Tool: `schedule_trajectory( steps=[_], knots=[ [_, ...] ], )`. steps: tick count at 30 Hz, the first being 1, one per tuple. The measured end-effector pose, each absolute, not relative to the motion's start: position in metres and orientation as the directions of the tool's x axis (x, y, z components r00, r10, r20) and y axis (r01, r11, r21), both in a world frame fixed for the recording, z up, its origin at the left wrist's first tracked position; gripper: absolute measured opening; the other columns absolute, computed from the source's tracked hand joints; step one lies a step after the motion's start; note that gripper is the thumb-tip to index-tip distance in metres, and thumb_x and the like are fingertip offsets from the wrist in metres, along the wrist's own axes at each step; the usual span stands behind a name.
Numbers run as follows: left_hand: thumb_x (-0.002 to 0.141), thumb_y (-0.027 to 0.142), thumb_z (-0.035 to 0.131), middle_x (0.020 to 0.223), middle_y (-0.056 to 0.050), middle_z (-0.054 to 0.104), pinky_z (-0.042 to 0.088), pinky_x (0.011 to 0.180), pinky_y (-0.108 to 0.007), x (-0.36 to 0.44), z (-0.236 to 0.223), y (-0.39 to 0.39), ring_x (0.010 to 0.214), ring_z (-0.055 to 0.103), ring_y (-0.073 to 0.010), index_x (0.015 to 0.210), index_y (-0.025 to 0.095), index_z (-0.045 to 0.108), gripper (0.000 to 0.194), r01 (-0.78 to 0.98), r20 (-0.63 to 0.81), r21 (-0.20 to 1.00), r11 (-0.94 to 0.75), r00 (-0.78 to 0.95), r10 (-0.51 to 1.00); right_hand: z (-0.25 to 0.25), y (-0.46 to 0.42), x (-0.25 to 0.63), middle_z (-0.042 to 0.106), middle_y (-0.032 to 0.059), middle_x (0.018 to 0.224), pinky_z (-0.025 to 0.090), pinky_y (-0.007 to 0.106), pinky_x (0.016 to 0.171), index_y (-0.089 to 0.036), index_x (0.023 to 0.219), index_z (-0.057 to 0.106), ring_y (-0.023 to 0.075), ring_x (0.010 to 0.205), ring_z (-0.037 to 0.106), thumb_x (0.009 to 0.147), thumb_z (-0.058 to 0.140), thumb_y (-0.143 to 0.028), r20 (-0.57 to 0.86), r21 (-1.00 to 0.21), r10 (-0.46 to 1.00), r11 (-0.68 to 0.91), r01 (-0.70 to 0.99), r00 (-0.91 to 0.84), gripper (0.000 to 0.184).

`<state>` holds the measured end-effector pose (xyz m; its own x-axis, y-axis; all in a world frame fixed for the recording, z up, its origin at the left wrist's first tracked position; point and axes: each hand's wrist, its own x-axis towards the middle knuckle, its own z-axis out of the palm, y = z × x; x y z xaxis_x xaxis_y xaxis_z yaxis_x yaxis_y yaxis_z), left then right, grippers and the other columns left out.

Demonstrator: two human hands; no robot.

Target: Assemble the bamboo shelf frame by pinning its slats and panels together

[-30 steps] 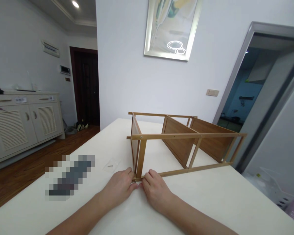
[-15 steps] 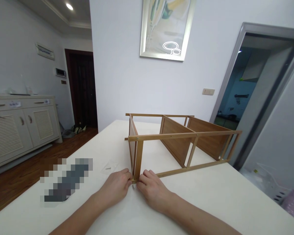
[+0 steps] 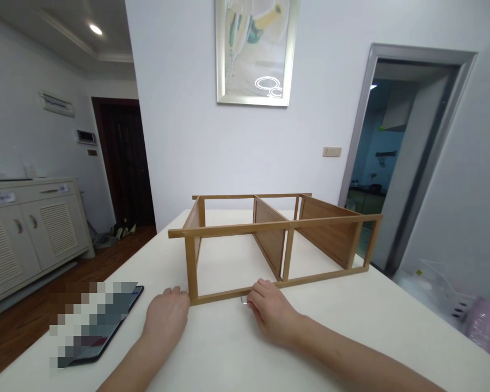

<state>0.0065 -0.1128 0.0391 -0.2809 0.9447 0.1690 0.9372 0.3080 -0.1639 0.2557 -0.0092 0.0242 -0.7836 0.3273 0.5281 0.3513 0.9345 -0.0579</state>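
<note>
A bamboo shelf frame (image 3: 277, 226) lies on its side on the white table (image 3: 351, 326), with three board panels between thin rails. My left hand (image 3: 166, 314) rests on the table at the frame's near left corner, fingers curled against the corner post. My right hand (image 3: 271, 310) sits at the near bottom rail, fingers bent, with a small metal piece (image 3: 244, 299) at its fingertips; I cannot make out whether it grips that piece.
A dark tablet (image 3: 93, 329), partly blurred out, lies on the table at the left. A white cabinet (image 3: 24, 228) stands at the far left on the wooden floor. An open doorway (image 3: 392, 163) is on the right, with a pink bin (image 3: 488, 326) below it.
The view has swung left and the frame now sits further left on the table. My hands have moved apart: the left stays at the corner, the right has slid right along the bottom rail.
</note>
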Motion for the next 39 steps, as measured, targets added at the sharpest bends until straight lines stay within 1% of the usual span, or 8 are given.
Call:
schedule_trajectory(
  steps=[4,9,14,18,23,29,34,39],
  knots=[
    [0.081,-0.005,0.035,0.091,-0.013,0.064,0.044,0.078,-0.038,0.039,0.036,-0.114,0.09,0.059,-0.0263,0.089,0.011,0.068,0.038,0.964,0.288,-0.2,0.173,-0.111,0.951,0.025,0.004,0.295,0.057,0.0081,0.085,0.041,0.034,0.07,-0.018,0.083,0.055,0.0193,0.079,0.047,0.09,0.041,-0.01,0.543,-0.076,0.363,0.919,0.386,-0.757,0.017],
    [0.086,0.002,0.037,0.1,-0.011,0.062,0.044,0.084,-0.037,0.084,0.025,-0.082,0.096,0.056,-0.0245,0.099,0.015,0.066,0.034,0.986,0.237,-0.103,-0.133,0.155,0.959,0.015,0.031,0.339,0.059,0.0098,0.095,0.048,0.037,0.079,-0.021,0.087,0.056,0.0208,0.09,0.054,0.093,0.041,-0.015,0.664,-0.279,0.474,0.875,0.396,-0.579,0.018],
    [0.085,0.003,0.039,0.112,-0.014,0.061,0.041,0.094,-0.04,0.119,0.023,-0.038,0.108,0.052,-0.0269,0.121,0.013,0.059,0.042,0.982,0.202,0.024,-0.186,0.178,0.963,0.002,0.051,0.354,0.059,0.0123,0.114,0.05,0.042,0.088,-0.019,0.082,0.061,0.0218,0.1,0.059,0.089,0.047,-0.016,0.605,-0.447,0.632,0.773,0.449,-0.485,0.016],
    [0.089,0.008,0.037,0.109,-0.013,0.062,0.039,0.095,-0.036,0.136,0.016,-0.021,0.109,0.052,-0.0248,0.119,0.014,0.061,0.039,0.966,0.198,0.209,-0.151,0.11,0.974,0.001,0.052,0.355,0.063,0.0109,0.117,0.041,0.049,0.103,-0.018,0.078,0.065,0.0246,0.111,0.058,0.083,0.052,-0.013,0.468,-0.477,0.689,0.724,0.498,-0.553,0.015],
    [0.087,0.002,0.035,0.104,-0.009,0.063,0.038,0.093,-0.032,0.134,0.007,-0.023,0.108,0.052,-0.0217,0.114,0.018,0.063,0.043,0.956,0.19,0.283,-0.073,0.019,0.982,0.003,0.042,0.355,0.065,0.0106,0.116,0.046,0.044,0.096,-0.018,0.078,0.067,0.0252,0.11,0.059,0.082,0.057,-0.014,0.469,-0.442,0.657,0.753,0.488,-0.59,0.012],
    [0.078,0.002,0.042,0.099,-0.008,0.063,0.038,0.089,-0.035,0.129,0.013,-0.037,0.099,0.055,-0.0232,0.094,0.017,0.063,0.031,0.972,0.184,0.233,-0.024,-0.02,0.983,0.007,0.023,0.358,0.065,0.0103,0.115,0.047,0.043,0.092,-0.019,0.082,0.066,0.0242,0.105,0.06,0.083,0.055,-0.011,0.513,-0.289,0.49,0.871,0.397,-0.705,0.014],
    [0.079,0.007,0.043,0.099,-0.01,0.062,0.039,0.09,-0.038,0.138,0.017,-0.042,0.099,0.055,-0.0256,0.092,0.015,0.06,0.023,0.983,0.172,0.184,-0.018,-0.014,0.985,0.01,0.016,0.357,0.065,0.0115,0.112,0.048,0.04,0.088,-0.018,0.085,0.063,0.0224,0.1,0.06,0.086,0.053,-0.012,0.534,-0.205,0.42,0.906,0.369,-0.734,0.012],
    [0.082,0.015,0.049,0.108,-0.009,0.063,0.038,0.096,-0.036,0.155,0.016,-0.039,0.108,0.054,-0.0244,0.104,0.017,0.061,0.026,0.935,0.186,0.335,-0.114,0.053,0.981,0.012,0.015,0.355,0.062,0.0133,0.104,0.044,0.04,0.083,-0.017,0.089,0.06,0.0232,0.095,0.054,0.084,0.05,-0.009,0.525,0.022,0.309,0.926,0.376,-0.793,0.013]
  ],
)
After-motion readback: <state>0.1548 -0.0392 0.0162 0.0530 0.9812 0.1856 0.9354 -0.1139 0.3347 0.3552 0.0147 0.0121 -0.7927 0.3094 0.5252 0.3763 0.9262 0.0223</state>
